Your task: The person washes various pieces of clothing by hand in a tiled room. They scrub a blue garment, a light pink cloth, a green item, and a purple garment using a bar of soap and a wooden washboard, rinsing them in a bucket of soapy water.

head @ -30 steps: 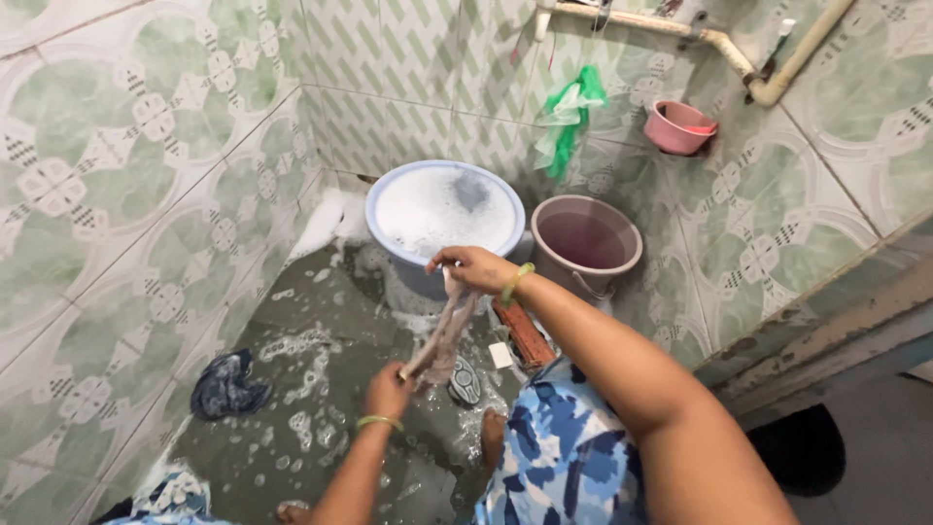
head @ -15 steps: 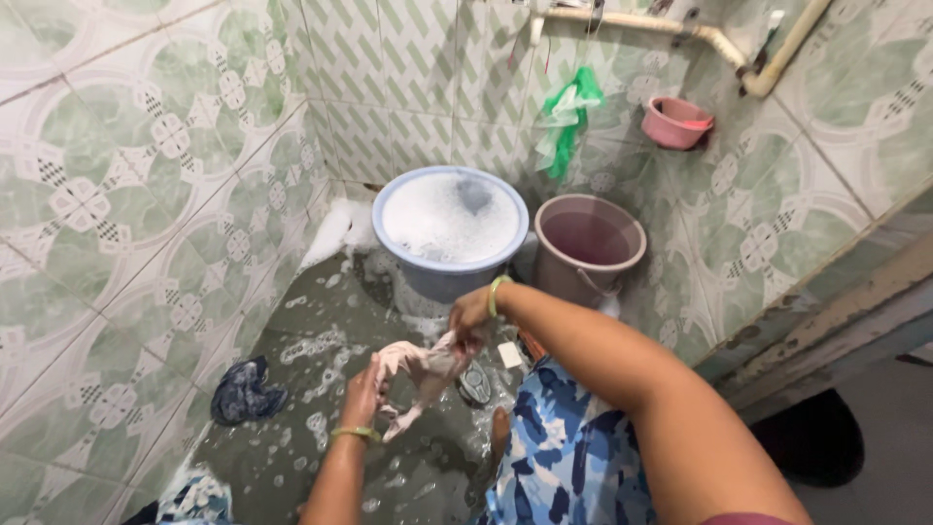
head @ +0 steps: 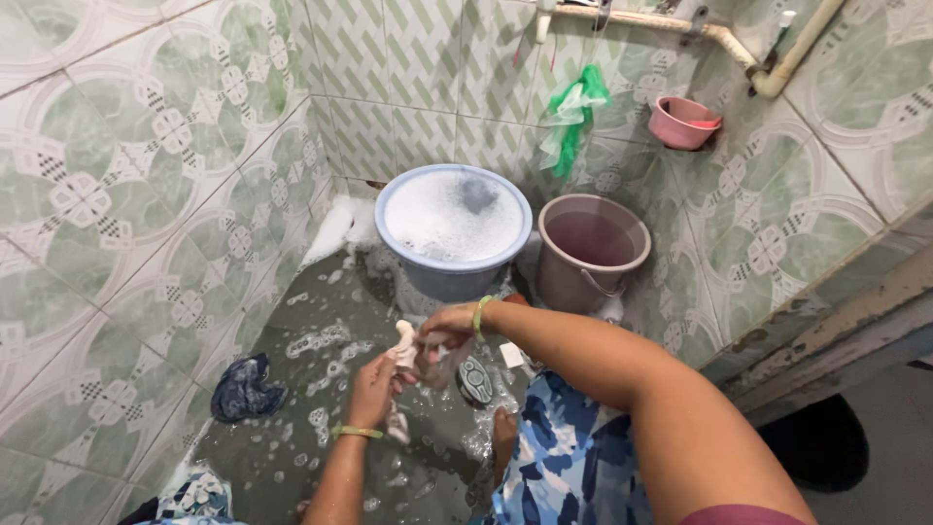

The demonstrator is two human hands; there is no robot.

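Both my hands squeeze the small pale cloth (head: 401,342) tight: left hand (head: 371,389) below, right hand (head: 445,329) above, over the wet soapy floor (head: 321,408) so drips fall there, near the sudsy blue basin (head: 453,228).

The wall tiles (head: 146,194) are showing pale green and white with looping floral figures, while the back wall tiles (head: 408,68) are carrying green slanted dashes on white. The basin (head: 453,272) is showing light blue, filled with white foam. The bucket (head: 591,258) is looking dusty mauve, the small bowl (head: 683,123) pink, the hanging bag (head: 573,112) bright green. The wet cloth (head: 403,342) is showing pale pinkish white; the crumpled rag (head: 245,387) dark blue; the floor (head: 321,321) grey-green; both wristbands yellow-green.
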